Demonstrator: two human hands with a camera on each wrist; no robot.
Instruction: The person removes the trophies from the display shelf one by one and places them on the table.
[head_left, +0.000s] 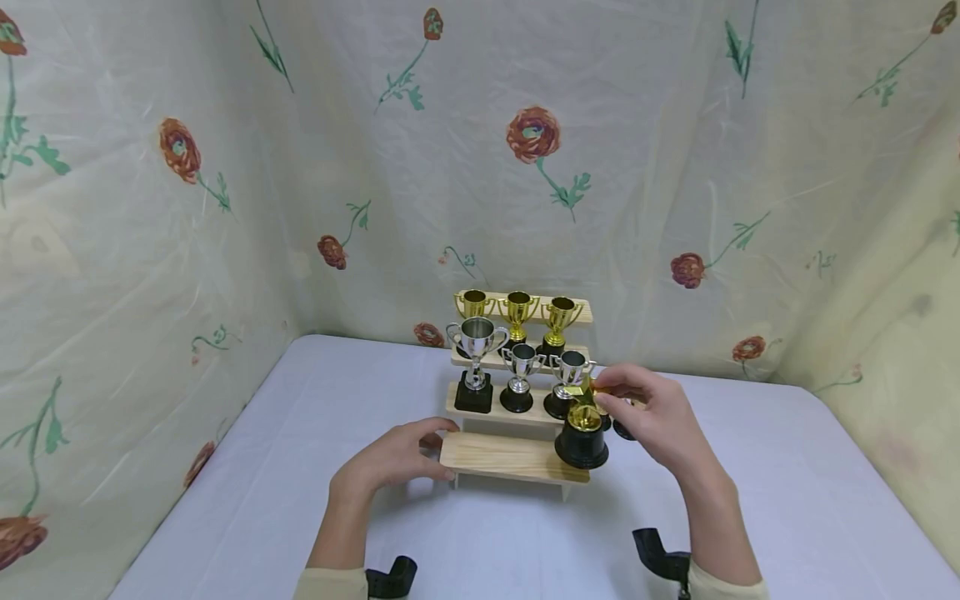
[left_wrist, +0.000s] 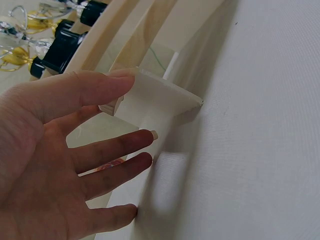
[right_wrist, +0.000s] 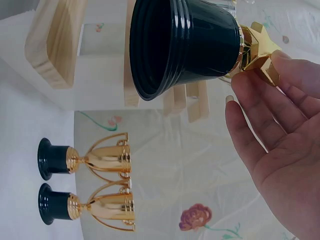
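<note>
My right hand (head_left: pixel 648 412) pinches a gold star trophy (head_left: pixel 582 437) by its star, between thumb and fingers. Its round black base (right_wrist: pixel 187 47) is over the right end of the lowest shelf; whether it touches the wood I cannot tell. At the left end of that shelf my left hand (head_left: pixel 401 454) grips the tiered wooden display stand (head_left: pixel 495 454), thumb and index finger about its edge, as the left wrist view shows. The other fingers there are spread apart. A large silver cup (head_left: pixel 477 342) and smaller silver cups (head_left: pixel 522 360) stand on the tier behind.
Gold trophy cups (head_left: pixel 518 308) line a higher tier of the stand. Two more gold cups (right_wrist: pixel 110 157) stand on the white tabletop (head_left: pixel 300 417) to the right, partly hidden by my hand in the head view. A flowered curtain (head_left: pixel 480 167) encloses the table's back and sides.
</note>
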